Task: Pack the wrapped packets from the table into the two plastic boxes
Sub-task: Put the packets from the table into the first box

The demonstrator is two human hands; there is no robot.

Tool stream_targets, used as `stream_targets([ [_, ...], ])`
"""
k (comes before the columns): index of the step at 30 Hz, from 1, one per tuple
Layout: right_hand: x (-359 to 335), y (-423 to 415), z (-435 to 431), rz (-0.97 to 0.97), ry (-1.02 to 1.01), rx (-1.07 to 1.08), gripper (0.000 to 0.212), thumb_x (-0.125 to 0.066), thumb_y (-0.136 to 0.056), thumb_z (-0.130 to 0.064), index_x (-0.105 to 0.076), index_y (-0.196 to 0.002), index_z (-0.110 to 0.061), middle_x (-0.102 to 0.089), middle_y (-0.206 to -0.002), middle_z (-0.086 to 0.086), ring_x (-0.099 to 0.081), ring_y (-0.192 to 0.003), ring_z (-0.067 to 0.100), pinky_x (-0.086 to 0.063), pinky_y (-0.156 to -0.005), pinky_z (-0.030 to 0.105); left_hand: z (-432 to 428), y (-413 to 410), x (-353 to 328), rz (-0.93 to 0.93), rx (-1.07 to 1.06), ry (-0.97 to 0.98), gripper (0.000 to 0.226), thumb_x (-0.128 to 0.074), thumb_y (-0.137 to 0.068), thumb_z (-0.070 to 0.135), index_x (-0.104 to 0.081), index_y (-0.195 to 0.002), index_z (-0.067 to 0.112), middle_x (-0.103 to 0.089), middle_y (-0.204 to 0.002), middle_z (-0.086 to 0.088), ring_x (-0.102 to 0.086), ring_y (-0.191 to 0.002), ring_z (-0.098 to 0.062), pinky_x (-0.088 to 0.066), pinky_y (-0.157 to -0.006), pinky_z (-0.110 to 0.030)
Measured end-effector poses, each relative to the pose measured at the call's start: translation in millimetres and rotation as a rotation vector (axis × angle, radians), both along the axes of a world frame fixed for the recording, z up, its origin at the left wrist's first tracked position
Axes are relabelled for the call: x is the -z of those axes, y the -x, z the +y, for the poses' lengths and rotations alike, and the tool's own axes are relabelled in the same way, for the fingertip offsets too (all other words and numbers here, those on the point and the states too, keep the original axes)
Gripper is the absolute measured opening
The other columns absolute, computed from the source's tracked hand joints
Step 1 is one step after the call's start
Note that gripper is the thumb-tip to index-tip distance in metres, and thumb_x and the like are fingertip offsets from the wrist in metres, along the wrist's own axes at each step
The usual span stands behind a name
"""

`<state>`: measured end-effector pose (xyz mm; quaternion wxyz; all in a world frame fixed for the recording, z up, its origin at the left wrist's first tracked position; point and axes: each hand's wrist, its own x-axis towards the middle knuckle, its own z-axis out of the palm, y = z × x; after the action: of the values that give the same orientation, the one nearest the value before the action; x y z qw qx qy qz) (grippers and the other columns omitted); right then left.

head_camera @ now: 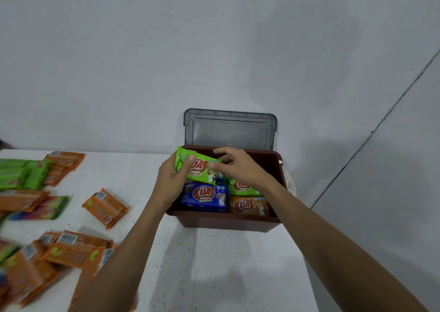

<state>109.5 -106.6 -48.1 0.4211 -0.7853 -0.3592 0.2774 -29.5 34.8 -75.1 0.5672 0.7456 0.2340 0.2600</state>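
The head view shows one brown box (pixel 226 223) standing on the white surface (pixel 214 264), with its grey lid (pixel 228 130) open behind it. I cannot see a second box. Both hands hold one green packet (pixel 200 168) just over the box's back left corner. The left hand (pixel 170 180) grips the packet's left end with the thumb on top. The right hand (pixel 238 166) pinches its right end between thumb and fingers. Inside the box a blue packet (pixel 204 196) lies at the front left, an orange packet (pixel 248 205) at the front right, and a second green packet (pixel 240 187) behind the orange one. I think the step now is to lay the held packet down in the back left spot. To do it well, keep it flat, picture side up, and line it up with the blue packet so it sits snug and leaves room. Well to the left of the box, many loose packets (pixel 71 247) wait on the surface, so I think lots of packing is left. The packets say "KUAT" in big red letters. The small words are too tiny to read. Some loose orange ones show white barcode stickers.
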Motion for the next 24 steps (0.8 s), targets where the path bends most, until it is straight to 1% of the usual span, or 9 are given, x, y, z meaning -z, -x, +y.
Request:
stream_targets([
  [3, -1, 6, 7, 0.149, -0.034, -0.036, 0.049, -0.074, -0.085, -0.036, -0.058, -0.128, -0.020, -0.065, -0.119, 0.007, -0.068, -0.101, 0.021, -0.060, -0.085, 0.041, -1, 1, -1, -0.009, 0.017, -0.013, 0.024, -0.049, -0.095, 0.040, -0.062, -0.104, 0.022, -0.072, -0.093, 0.004, -0.071, -0.082, -0.009, -0.058, -0.069, -0.023],
  [6, -2, 11, 7, 0.195, -0.053, -0.059, 0.032, -0.073, -0.087, -0.027, -0.065, -0.114, -0.013, -0.072, -0.105, 0.008, -0.072, -0.089, 0.019, -0.060, -0.077, 0.034, 0, 1, 1, 0.001, 0.016, 0.001, 0.030, -0.048, -0.095, 0.041, -0.061, -0.106, 0.016, -0.072, -0.094, 0.001, -0.071, -0.083, -0.011, -0.058, -0.070, -0.026],
  [8, -7, 11, 3, 0.220, -0.075, -0.053, 0.026, -0.072, -0.088, -0.024, -0.065, -0.110, -0.012, -0.073, -0.103, 0.009, -0.068, -0.082, 0.018, -0.055, -0.068, 0.028, 0, 1, 2, 0.017, 0.006, -0.035, 0.034, -0.048, -0.094, 0.046, -0.061, -0.106, 0.016, -0.071, -0.095, 0.001, -0.070, -0.084, -0.012, -0.058, -0.073, -0.029],
  [10, -12, 5, -3, 0.224, -0.060, -0.034, 0.025, -0.072, -0.088, -0.023, -0.064, -0.110, -0.013, -0.072, -0.105, 0.009, -0.067, -0.085, 0.019, -0.054, -0.068, 0.028, 0, -1, 2, 0.030, -0.030, -0.131, 0.037, -0.048, -0.093, 0.048, -0.063, -0.108, 0.018, -0.069, -0.098, 0.004, -0.067, -0.086, -0.008, -0.057, -0.073, -0.026],
  [13, -20, -11, -18, 0.171, 0.004, -0.024, 0.024, -0.072, -0.088, -0.023, -0.067, -0.110, -0.019, -0.072, -0.108, 0.007, -0.070, -0.096, 0.028, -0.057, -0.075, 0.033, 1, -3, 6, 0.034, -0.150, -0.354, 0.030, -0.048, -0.097, 0.041, -0.065, -0.110, 0.020, -0.064, -0.102, 0.006, -0.060, -0.088, -0.004, -0.047, -0.073, -0.016],
  [16, -26, -31, -36, 0.118, 0.050, 0.030, 0.023, -0.071, -0.089, -0.018, -0.067, -0.111, -0.016, -0.071, -0.107, 0.009, -0.070, -0.089, 0.023, -0.056, -0.066, 0.026, 5, -6, 14, 0.114, -0.222, -0.506, 0.027, -0.050, -0.097, 0.035, -0.064, -0.114, 0.019, -0.058, -0.114, -0.001, -0.053, -0.105, -0.012, -0.042, -0.084, -0.022],
  [18, -28, -42, -45, 0.067, 0.111, 0.069, 0.021, -0.070, -0.090, -0.015, -0.067, -0.111, -0.014, -0.071, -0.103, 0.009, -0.067, -0.082, 0.015, -0.052, -0.060, 0.022, 9, -8, 21, 0.230, -0.211, -0.530, 0.033, -0.051, -0.096, 0.036, -0.060, -0.122, 0.018, -0.052, -0.128, -0.004, -0.046, -0.118, -0.015, -0.039, -0.090, -0.025],
  [20, -24, -53, -50, 0.005, 0.206, 0.089, 0.019, -0.069, -0.091, -0.016, -0.067, -0.109, -0.013, -0.068, -0.103, 0.010, -0.064, -0.080, 0.017, -0.051, -0.061, 0.026, 13, -9, 25, 0.330, -0.166, -0.513, 0.041, -0.051, -0.096, 0.039, -0.055, -0.130, 0.017, -0.047, -0.136, -0.005, -0.045, -0.123, -0.017, -0.041, -0.096, -0.031],
  [24, -10, -57, -44, -0.129, 0.407, 0.100, 0.020, -0.068, -0.091, -0.018, -0.064, -0.110, -0.013, -0.063, -0.103, 0.011, -0.057, -0.070, 0.015, -0.047, -0.054, 0.025, 14, -10, 25, 0.320, -0.153, -0.459, 0.047, -0.047, -0.096, 0.045, -0.054, -0.131, 0.016, -0.047, -0.136, -0.004, -0.049, -0.120, -0.017, -0.044, -0.098, -0.035],
])
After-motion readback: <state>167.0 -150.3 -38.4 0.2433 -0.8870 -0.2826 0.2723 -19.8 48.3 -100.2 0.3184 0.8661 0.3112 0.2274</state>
